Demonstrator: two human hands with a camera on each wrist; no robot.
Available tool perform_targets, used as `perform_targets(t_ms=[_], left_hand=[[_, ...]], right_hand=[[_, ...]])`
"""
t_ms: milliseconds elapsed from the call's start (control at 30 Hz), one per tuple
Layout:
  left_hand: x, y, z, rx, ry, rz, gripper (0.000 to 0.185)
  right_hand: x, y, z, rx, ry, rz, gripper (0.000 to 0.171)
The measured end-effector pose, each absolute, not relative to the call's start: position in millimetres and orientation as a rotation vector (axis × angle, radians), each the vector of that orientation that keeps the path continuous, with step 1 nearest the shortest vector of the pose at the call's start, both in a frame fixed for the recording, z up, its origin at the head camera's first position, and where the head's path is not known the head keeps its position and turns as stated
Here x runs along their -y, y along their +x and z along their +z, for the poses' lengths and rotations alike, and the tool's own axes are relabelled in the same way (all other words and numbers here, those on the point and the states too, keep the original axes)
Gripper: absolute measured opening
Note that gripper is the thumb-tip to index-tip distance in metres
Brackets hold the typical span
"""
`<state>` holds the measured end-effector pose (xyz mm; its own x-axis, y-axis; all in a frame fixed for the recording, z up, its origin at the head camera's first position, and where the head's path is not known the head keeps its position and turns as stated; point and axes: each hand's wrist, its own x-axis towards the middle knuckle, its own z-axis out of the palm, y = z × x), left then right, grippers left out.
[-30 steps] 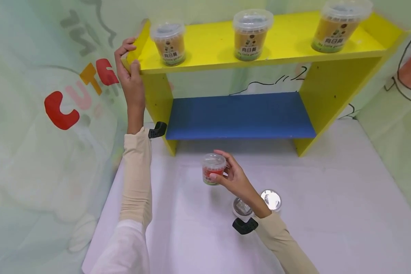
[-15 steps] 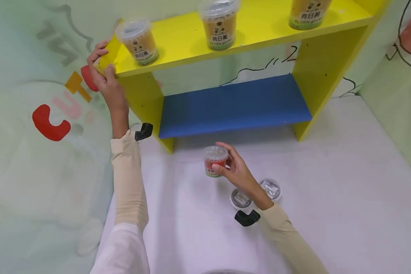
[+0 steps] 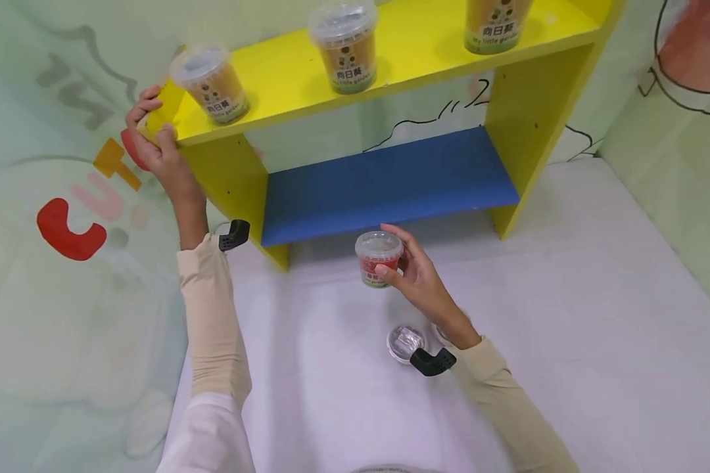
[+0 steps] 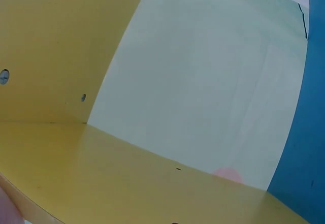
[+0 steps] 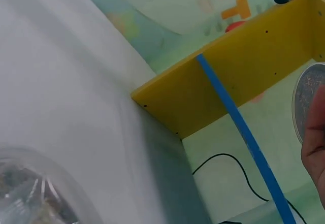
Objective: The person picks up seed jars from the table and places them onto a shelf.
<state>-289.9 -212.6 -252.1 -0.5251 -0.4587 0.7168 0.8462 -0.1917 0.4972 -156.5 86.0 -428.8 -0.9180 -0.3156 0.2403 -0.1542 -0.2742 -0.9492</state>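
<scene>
My right hand grips a small clear plastic cup with a lid and a red and green label, thumb in front and fingers round the side. The cup is upright, above the white surface and just in front of the blue shelf board. In the right wrist view, only the round base of the cup and some fingers show. Up at the left, my left hand holds the top corner of the yellow shelf unit. The left wrist view shows mostly the shelf's inner side.
On the yellow top stand three larger lidded cups: a left one, a middle one and a right one. Under my right wrist, a round lidded container sits on the white surface; another is partly hidden behind the wrist.
The head view has turned, so the shelf appears farther left and more tilted. My right hand has brought the small cup up and closer to the blue board. My left hand keeps its hold.
</scene>
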Motion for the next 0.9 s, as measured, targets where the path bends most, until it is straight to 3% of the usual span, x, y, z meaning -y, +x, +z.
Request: perform_targets(t_ms=[367,900], left_hand=[[185,-287,-262,1.358,-0.498,-1.703,0.025],[125,-304,-278,1.453,-0.535,-1.739,0.027]], right_hand=[[-87,-163,-428,-1.838,-0.59,-2.274,0.083],[-99,-193,-413,-1.956,-0.487,-2.179,0.079]])
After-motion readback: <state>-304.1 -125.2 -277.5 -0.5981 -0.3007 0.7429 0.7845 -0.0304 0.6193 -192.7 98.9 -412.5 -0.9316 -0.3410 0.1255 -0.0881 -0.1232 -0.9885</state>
